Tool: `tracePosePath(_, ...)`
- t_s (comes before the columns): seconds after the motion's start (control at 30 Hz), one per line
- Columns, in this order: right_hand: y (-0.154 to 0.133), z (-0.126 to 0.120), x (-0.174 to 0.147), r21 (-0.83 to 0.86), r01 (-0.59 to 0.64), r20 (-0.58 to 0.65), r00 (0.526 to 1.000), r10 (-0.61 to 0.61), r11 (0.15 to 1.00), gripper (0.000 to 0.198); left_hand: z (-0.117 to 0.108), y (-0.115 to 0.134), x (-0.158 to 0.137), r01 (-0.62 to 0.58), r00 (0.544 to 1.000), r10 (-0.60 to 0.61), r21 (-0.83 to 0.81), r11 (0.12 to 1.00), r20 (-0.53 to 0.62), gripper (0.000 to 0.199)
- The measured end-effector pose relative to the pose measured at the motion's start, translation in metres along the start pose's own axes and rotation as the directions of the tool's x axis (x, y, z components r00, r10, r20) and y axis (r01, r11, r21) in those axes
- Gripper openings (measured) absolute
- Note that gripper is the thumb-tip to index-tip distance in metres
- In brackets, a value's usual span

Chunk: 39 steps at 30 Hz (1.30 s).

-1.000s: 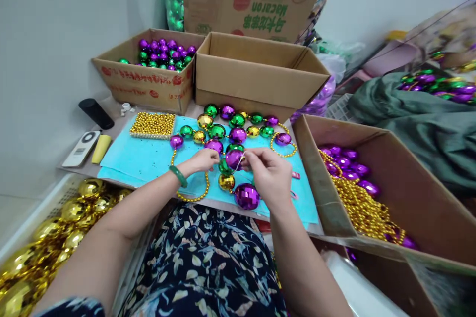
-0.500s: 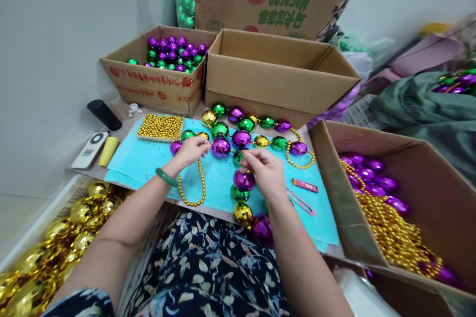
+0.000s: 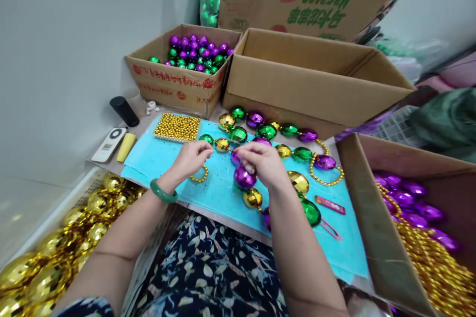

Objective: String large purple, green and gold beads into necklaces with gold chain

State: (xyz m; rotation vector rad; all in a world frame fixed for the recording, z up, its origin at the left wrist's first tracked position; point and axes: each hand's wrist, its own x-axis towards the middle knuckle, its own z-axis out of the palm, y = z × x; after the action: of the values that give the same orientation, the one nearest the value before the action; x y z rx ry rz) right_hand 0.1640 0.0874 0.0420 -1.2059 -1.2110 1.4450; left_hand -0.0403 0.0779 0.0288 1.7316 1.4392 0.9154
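Open room lies over the blue sheet [image 3: 147,156] in front of the tray [image 3: 169,138], left of the left hand [image 3: 193,158]; only a narrow gap parts it from the right hand [image 3: 260,161]. Large strung beads [image 3: 238,134] crowd around the right hand, while a left carton [image 3: 171,84] and middle carton [image 3: 316,91] block the back, and a right carton [image 3: 372,228] the side.

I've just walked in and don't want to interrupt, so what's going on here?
A person is working with both hands over a blue sheet where strung green, purple and gold beads lie. The right hand is at a purple bead; its exact grip is hard to see. The left hand is pinched near a loop of small gold beads; whether it holds anything is unclear. A tray of gold beads sits just beyond it.
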Motion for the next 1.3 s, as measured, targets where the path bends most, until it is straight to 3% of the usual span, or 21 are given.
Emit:
tracePosePath(0.1,0.012,0.013,-0.027,0.103,-0.120,0.123,0.987,0.107,0.987,0.021,0.007,-0.005,-0.012,0.052,0.998,-0.052,-0.016,0.998,0.045,0.014)
tracePosePath(0.3,0.039,0.029,-0.029,0.322,-0.072,-0.060,0.994,0.096,0.944,0.015,0.014,-0.003,-0.024,0.088,0.991,-0.075,-0.119,0.989,0.113,0.014)
tracePosePath(0.37,0.043,0.032,-0.026,0.366,-0.108,-0.031,0.991,0.128,0.924,0.015,0.017,-0.003,-0.026,0.075,0.991,-0.061,-0.122,0.990,0.117,0.015)
tracePosePath(0.5,0.047,0.034,-0.025,0.379,-0.246,0.108,0.969,0.221,0.892,0.020,0.021,-0.005,-0.028,0.042,0.992,-0.028,-0.112,0.993,0.123,0.018)
tracePosePath(0.8,0.053,0.038,-0.024,0.325,-0.192,-0.058,0.973,0.222,0.926,0.023,0.023,-0.007,-0.032,0.032,0.993,-0.027,-0.044,0.998,0.112,0.016)
tracePosePath(0.93,0.055,0.045,-0.025,0.257,-0.149,-0.156,0.969,0.193,0.955,0.026,0.028,-0.011,-0.035,-0.069,0.996,0.065,0.084,0.994,0.055,0.014)
tracePosePath(1.07,0.057,0.049,-0.026,0.036,-0.148,-0.221,0.963,0.152,0.988,0.019,0.032,-0.017,-0.040,-0.218,0.976,0.214,0.263,0.940,0.042,0.017)
tracePosePath(1.2,0.058,0.047,-0.026,-0.119,-0.194,-0.149,0.973,0.176,0.974,0.015,0.028,-0.023,-0.039,-0.350,0.931,0.357,0.465,0.813,0.078,0.021)
tracePosePath(1.3,0.057,0.041,-0.025,-0.040,-0.269,-0.023,0.963,0.268,0.962,0.018,0.024,-0.029,-0.035,-0.413,0.901,0.419,0.502,0.760,0.108,0.021)
